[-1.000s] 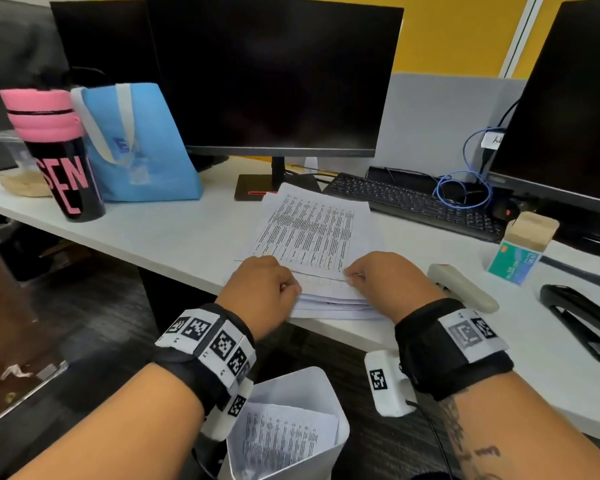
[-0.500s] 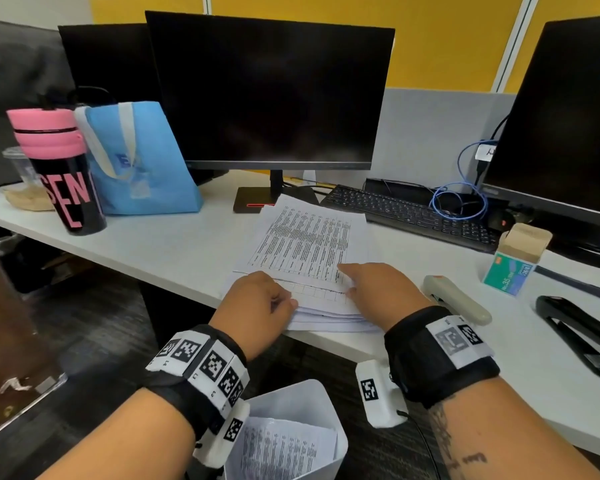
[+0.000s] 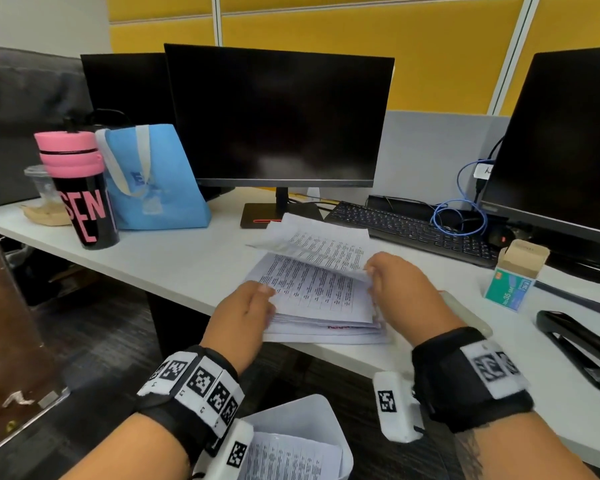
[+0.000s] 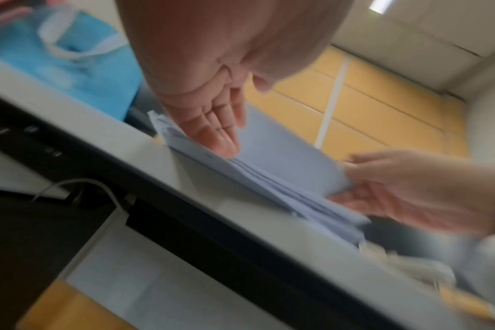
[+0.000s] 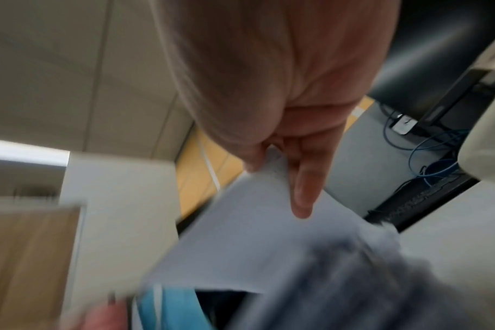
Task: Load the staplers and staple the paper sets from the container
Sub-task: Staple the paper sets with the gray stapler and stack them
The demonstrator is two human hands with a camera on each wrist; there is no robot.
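Note:
A stack of printed paper sets [image 3: 321,301] lies at the desk's near edge. My right hand [image 3: 370,272] pinches the right edge of the top sheets [image 3: 323,245] and holds them lifted and curled above the stack; the right wrist view shows thumb and fingers [image 5: 301,189] on the sheet [image 5: 254,234]. My left hand [image 3: 266,293] rests straight fingers [image 4: 215,136] on the stack's left edge [image 4: 283,163]. A beige stapler [image 3: 466,315] lies just behind my right wrist. A black stapler [image 3: 582,344] lies further right, lid raised.
A staple box [image 3: 513,275] stands open right of the papers. A white container [image 3: 312,414] with more printed sheets sits below the desk edge between my forearms. Monitors [image 3: 278,116], a keyboard [image 3: 409,230], a blue bag [image 3: 153,181] and a pink-lidded tumbler [image 3: 80,188] stand behind and left.
Both hands were on the stack's near edge. The right hand has taken the top sheets by the right edge and lifted them; the left hand has shifted to the stack's left side.

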